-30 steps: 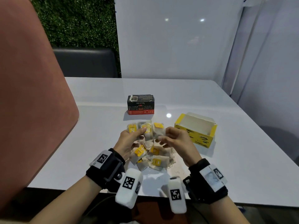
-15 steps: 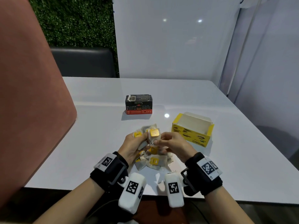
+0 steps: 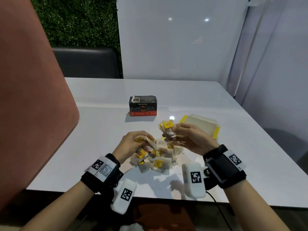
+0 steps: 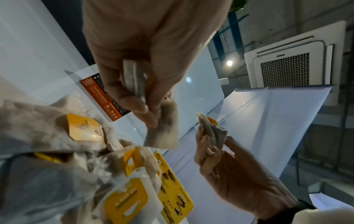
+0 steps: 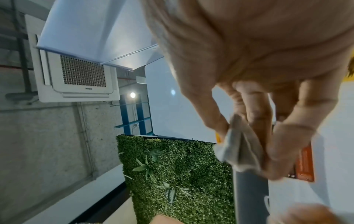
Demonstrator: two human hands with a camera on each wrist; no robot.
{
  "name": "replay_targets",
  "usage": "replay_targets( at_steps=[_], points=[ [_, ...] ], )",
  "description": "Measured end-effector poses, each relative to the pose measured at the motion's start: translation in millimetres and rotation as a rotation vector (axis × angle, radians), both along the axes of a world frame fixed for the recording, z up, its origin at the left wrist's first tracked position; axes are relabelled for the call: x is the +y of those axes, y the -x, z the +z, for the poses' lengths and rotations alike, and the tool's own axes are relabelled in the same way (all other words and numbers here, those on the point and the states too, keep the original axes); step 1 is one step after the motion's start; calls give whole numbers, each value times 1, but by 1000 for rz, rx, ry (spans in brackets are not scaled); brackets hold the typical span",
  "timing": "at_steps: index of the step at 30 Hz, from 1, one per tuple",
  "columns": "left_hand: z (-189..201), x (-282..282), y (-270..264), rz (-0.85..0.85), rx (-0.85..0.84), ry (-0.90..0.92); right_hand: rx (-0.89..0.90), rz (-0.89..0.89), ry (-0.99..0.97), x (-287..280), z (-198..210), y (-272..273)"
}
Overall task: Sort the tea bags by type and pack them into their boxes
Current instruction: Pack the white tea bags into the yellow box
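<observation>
A heap of tea bags [image 3: 155, 161] with yellow tags lies on the white table [image 3: 100, 130] between my hands. My left hand [image 3: 133, 144] pinches a few tea bags [image 4: 162, 128] just above the heap's left side. Raised over the heap's right side, my right hand [image 3: 186, 135] holds a small bundle of yellow-tagged tea bags [image 3: 167, 128], also seen as a grey paper bundle [image 5: 239, 148] in the right wrist view. The open yellow box [image 3: 200, 125] stands behind my right hand. A closed black and red box [image 3: 142, 105] stands further back.
A pink chair back [image 3: 30, 100] rises at the left edge of the table. A dark seat [image 3: 86, 62] and a white panel [image 3: 175, 39] stand beyond the far edge. Bare table surface spreads to the right and behind the boxes.
My hands have parted: the right hand lifted its tea bag bundle up and rightward toward the yellow box, while the left hand sank onto the heap holding other bags.
</observation>
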State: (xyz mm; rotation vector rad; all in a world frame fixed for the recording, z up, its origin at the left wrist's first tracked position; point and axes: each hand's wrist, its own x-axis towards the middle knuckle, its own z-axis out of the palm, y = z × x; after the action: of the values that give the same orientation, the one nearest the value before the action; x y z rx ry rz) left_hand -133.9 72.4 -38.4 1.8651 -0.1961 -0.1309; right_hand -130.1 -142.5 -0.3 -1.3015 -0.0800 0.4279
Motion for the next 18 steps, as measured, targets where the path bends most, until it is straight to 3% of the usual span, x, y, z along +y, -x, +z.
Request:
replay_targets(
  at_steps=[5,12,15,18],
  points=[
    [-6,-8,3,-112,168,219,22,-8,-103,6,3,0],
    [3,-17,5,-162,397,365,-8,48,175,10,-4,4],
    [5,-18,7,-203,411,421,-33,66,267,12,0,4],
    [1,-16,7,-200,390,357,-28,115,276,14,2,3]
  ],
)
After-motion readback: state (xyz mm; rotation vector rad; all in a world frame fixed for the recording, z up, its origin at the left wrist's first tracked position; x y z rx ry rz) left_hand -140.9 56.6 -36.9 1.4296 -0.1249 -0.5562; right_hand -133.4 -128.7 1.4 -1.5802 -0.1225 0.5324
